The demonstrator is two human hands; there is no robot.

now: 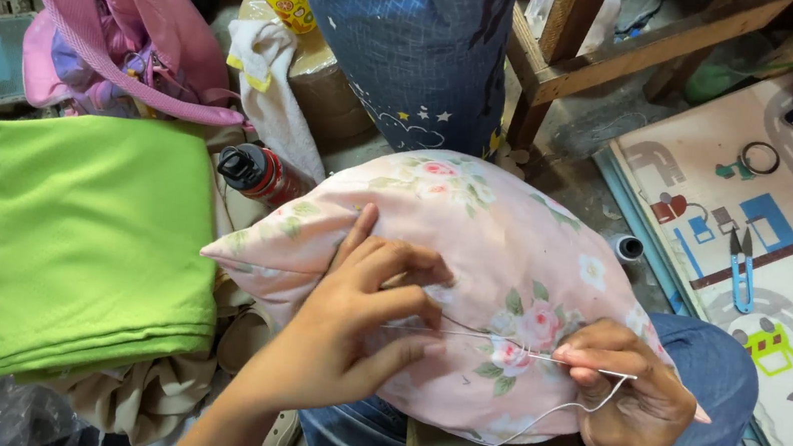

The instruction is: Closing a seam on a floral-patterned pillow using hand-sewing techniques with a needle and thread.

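- The pink floral pillow point(495, 245) lay on the person's lap, at centre frame
- The left hand point(354, 324) pressed flat and unclenched on the pillow's cover; the right hand point(632, 398), at 4 o'clock, pinched a needle point(600, 371) with white thread point(554, 414)
- Folded green cloth point(92, 236) sat at 9 o'clock; blue snips point(742, 268) at 2 o'clock

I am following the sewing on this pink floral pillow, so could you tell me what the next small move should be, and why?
Probably the right hand should draw the needle further out to the right, until the white thread lies snug. The needle's tip already points away from the pillow, the thread hangs in a slack loop below it, and the left hand presses the fabric flat beside the stitch.
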